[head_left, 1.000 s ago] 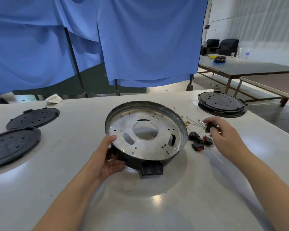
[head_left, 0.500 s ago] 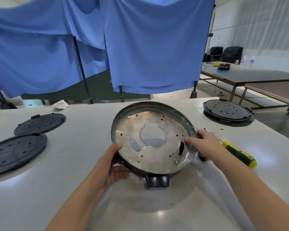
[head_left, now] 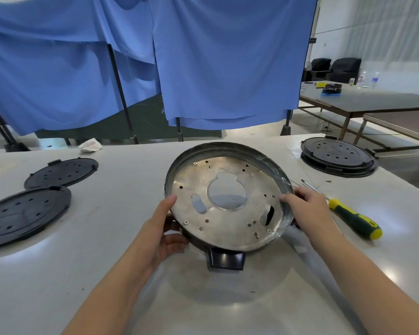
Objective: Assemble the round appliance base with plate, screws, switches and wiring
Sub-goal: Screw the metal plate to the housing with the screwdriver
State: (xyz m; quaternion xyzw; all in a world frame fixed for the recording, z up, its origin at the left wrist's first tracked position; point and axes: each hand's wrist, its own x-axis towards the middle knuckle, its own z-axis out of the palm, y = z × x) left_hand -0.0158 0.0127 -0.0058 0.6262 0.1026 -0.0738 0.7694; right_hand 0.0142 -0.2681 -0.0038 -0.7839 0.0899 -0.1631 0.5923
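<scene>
On white table (head_left: 82, 274), left hand (head_left: 159, 234) and right hand (head_left: 306, 209) grip round base (head_left: 228, 201), metal plate (head_left: 237, 228) inside.

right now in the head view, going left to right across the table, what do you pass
near black perforated cover → far black perforated cover → left hand → round appliance base → right hand → yellow and green screwdriver

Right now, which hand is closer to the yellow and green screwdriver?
The right hand. It grips the round base's right rim, just left of the screwdriver lying on the table. The left hand holds the opposite rim, with the whole base between it and the screwdriver.
</scene>
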